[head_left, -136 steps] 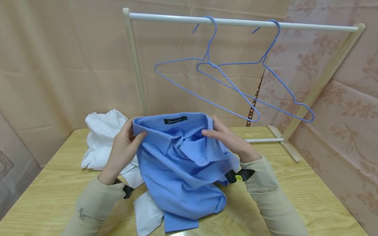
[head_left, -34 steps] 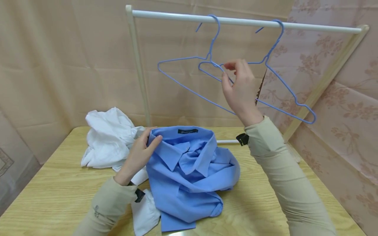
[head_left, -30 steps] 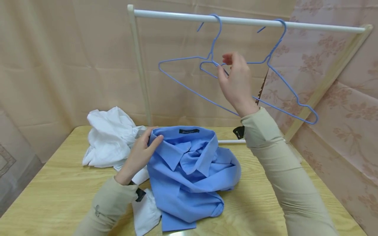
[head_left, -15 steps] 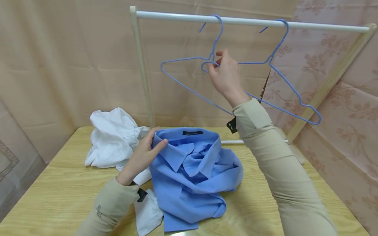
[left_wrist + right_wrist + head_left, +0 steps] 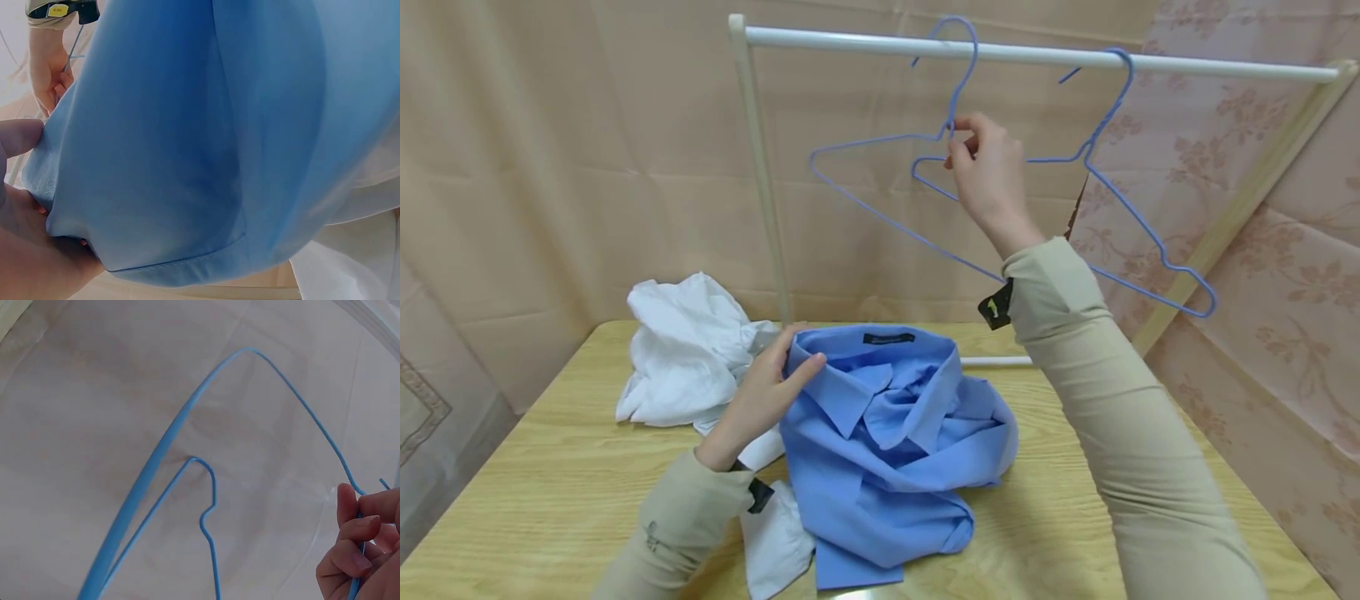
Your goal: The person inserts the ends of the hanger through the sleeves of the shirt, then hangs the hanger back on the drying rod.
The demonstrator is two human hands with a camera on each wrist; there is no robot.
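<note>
Left of the blue shirt (image 5: 880,508), a crumpled white garment (image 5: 681,350) lies on the table (image 5: 535,500). At the shirt's left collar edge, the left hand (image 5: 762,398) grips the cloth. And there's the change: above the shirt, the right hand (image 5: 988,179) pinches the left hanger (image 5: 880,139) by its neck, its hook just lifted off the rail (image 5: 850,42), so the hand now seems to bear it. Above and right of the shirt, a second hanger (image 5: 1107,119) hangs there. No container shows.
</note>
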